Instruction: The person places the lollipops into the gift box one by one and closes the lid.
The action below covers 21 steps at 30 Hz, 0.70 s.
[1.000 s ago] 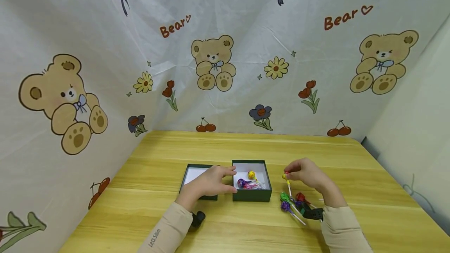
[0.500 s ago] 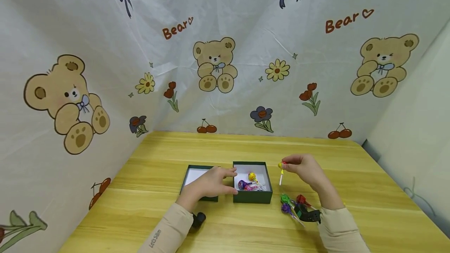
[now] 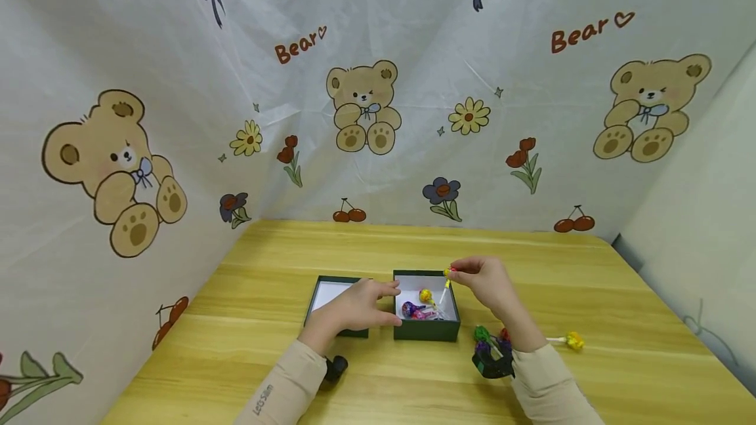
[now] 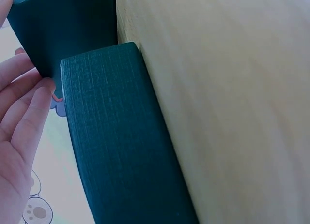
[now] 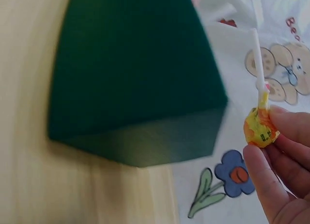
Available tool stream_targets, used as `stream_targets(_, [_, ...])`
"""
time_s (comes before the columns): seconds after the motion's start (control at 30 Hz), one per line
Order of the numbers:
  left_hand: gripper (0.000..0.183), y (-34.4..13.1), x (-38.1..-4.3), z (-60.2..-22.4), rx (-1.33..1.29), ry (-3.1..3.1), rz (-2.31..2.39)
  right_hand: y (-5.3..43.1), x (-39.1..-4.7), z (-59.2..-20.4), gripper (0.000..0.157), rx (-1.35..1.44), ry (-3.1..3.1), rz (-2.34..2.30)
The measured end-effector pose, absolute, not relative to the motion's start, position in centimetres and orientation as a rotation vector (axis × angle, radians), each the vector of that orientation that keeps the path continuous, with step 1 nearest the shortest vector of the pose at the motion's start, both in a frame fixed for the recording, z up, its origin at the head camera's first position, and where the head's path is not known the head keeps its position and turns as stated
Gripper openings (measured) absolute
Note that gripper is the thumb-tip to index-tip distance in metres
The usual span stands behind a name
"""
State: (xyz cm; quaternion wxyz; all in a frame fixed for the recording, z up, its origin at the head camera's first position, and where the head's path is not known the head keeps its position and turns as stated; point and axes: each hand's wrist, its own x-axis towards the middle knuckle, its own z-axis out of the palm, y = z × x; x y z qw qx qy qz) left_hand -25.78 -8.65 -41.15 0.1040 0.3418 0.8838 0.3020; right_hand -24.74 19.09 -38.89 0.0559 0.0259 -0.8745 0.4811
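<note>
My right hand [image 3: 487, 284] pinches a yellow-wrapped lollipop [image 5: 260, 129] by its candy head, the white stick hanging down above the right side of a green box [image 3: 426, 330]. Inside the white-lined box lie a yellow lollipop [image 3: 426, 296], a dark purple lollipop [image 3: 409, 309] and a pink lollipop [image 3: 422, 315]. At the box's left side my left hand [image 3: 360, 307] is spread with thumb and fingers apart, the fingertips at its wall. In the left wrist view, those fingers [image 4: 29, 122] lie loosely extended beside the green wall.
Partly under my left hand sits a shallow green tray-like piece [image 3: 331, 290], white inside. Right of the box, a green lollipop [image 3: 481, 334] lies with others, partly hidden by my wrist camera [image 3: 493, 366]. Farther right lies another yellow lollipop [image 3: 575, 341]. A printed curtain [image 3: 413, 182] hangs behind the table.
My right hand has lifted the yellow lollipop from near the loose ones and carried it left to the box's right edge. The left hand has stayed at the box.
</note>
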Motion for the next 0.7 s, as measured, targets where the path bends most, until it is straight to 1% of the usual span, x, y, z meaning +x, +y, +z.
stream_targets(0.3, [0.061,-8.6,-25.9,-41.2,1.01,2.615,0.869,17.2,-25.1,-40.2,0.013,0.101,-2.65,1.407])
stream_targets(0.53, [0.062,-8.7,-25.9,-41.0,1.014,2.626,0.845,16.4,-25.0,-40.4,0.012,0.148,-2.665,1.243])
stream_targets(0.7, [0.062,-8.6,-25.9,-41.0,1.03,2.628,0.84,16.1,-24.9,-40.5,0.011,0.151,-2.677,1.214])
